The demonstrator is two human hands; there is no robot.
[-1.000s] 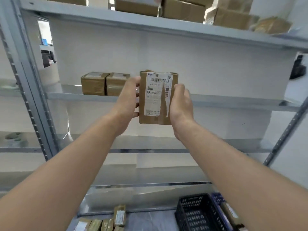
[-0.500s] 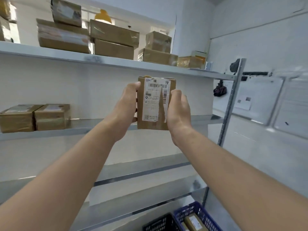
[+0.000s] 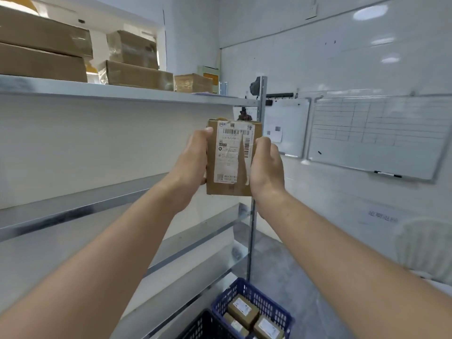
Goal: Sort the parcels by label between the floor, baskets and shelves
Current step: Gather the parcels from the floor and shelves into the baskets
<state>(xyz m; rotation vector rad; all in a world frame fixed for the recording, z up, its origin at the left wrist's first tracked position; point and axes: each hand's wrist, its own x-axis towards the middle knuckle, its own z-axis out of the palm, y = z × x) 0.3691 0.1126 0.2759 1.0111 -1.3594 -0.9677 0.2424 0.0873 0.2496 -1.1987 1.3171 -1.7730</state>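
Camera swinging right since the earlier frame; left hand [image 3: 193, 165] and right hand [image 3: 267, 167] are gripping the parcel [image 3: 232, 157] by its sides, upright, beside the shelf post [image 3: 262, 99]; blue basket [image 3: 271, 305] sitting on the floor below

brown parcel [image 3: 230, 184] with white barcoded label [image 3: 232, 152], blue basket [image 3: 256, 297], black basket [image 3: 205, 326]

White walls [image 3: 190, 33], a small whiteboard [image 3: 286, 128] beside a larger gridded whiteboard [image 3: 374, 135], mottled grey floor [image 3: 281, 265] below.
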